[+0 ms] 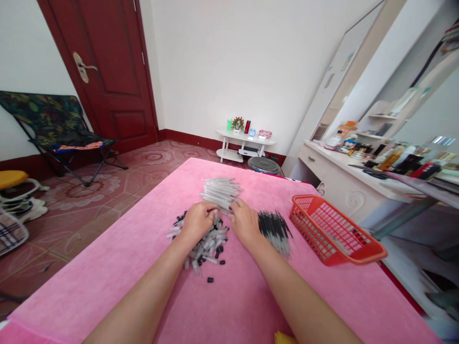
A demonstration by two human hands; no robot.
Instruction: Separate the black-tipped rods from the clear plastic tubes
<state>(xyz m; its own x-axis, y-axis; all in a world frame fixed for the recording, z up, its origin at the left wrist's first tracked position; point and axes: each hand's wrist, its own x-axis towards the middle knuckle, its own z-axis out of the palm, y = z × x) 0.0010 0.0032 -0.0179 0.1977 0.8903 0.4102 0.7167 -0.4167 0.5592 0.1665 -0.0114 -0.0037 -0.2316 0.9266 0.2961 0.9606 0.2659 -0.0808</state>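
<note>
My left hand [198,220] is closed in a pinch over the pile of small translucent pen caps and black plugs [210,243]; what its fingertips hold is too small to make out. Just right of it, my right hand [245,222] has its fingers closed on the end of a translucent pen barrel, at the near edge of the stack of pen barrels [219,188]. That stack lies beyond both hands, roughly side by side. Right of my right hand lies a bundle of thin black-and-clear pen refills [274,231].
A red plastic basket [333,234] stands on the right of the pink-covered table [143,267]. One black plug [210,280] lies apart near the front. A yellow cloth-like thing [284,338] shows at the bottom edge. A dressing table [344,177] with bottles stands beyond the basket.
</note>
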